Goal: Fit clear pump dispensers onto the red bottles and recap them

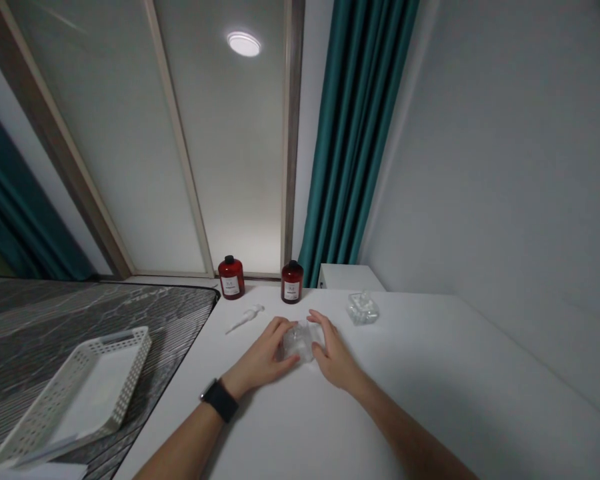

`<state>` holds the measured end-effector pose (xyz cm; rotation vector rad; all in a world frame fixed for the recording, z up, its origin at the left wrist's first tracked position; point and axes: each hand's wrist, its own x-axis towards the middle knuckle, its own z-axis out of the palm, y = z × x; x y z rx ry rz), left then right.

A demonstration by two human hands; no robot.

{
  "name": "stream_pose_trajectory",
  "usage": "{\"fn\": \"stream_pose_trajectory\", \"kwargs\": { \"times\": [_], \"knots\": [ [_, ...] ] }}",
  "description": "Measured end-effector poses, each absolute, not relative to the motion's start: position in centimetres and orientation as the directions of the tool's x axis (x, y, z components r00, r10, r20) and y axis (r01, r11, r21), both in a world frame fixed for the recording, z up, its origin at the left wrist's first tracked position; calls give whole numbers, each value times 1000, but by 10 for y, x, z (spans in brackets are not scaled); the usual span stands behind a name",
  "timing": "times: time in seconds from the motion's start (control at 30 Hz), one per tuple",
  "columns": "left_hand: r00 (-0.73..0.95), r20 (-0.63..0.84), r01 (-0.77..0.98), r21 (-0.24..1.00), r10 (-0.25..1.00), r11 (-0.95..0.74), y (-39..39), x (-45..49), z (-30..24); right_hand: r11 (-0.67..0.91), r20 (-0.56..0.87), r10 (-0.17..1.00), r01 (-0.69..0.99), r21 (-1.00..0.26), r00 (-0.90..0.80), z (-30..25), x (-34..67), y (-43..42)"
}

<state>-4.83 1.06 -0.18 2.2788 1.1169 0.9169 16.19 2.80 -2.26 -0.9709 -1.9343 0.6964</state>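
Observation:
A clear, crinkled plastic-wrapped bundle lies on the white table between my hands. My left hand curves around its left side, thumb at the near edge and fingers at the far edge. On the right side, my right hand has its thumb and fingers bent around the plastic's edge. What is inside the wrap cannot be made out. Left of the bundle lies a white pump head with its tube. Two dark red bottles with black caps and white labels, the left bottle and the right bottle, stand upright behind.
Another clear plastic bundle rests at the table's back right. A white perforated basket sits on the grey patterned surface to the left. Behind the table are a small white cabinet, a teal curtain and frosted panels.

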Motion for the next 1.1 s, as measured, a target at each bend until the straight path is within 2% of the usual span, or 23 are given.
{"fn": "stream_pose_trajectory", "kwargs": {
  "times": [0.1,0.33,0.53,0.8,1.1],
  "knots": [
    [481,369,491,638,795,-593,7,-44,-1,516,376,838,355,-779,-395,-21,168,20],
    [483,345,477,667,805,-572,3,-38,1,529,359,824,368,-765,-438,-20,172,15],
    [489,368,463,659,791,-593,3,-39,0,621,427,757,341,-706,-495,-9,181,19],
    [486,359,460,670,796,-583,4,-38,-3,632,424,754,377,-677,-502,-8,186,24],
    [478,408,477,624,778,-619,7,-48,2,598,407,780,375,-708,-475,-15,182,23]
  ]
}}
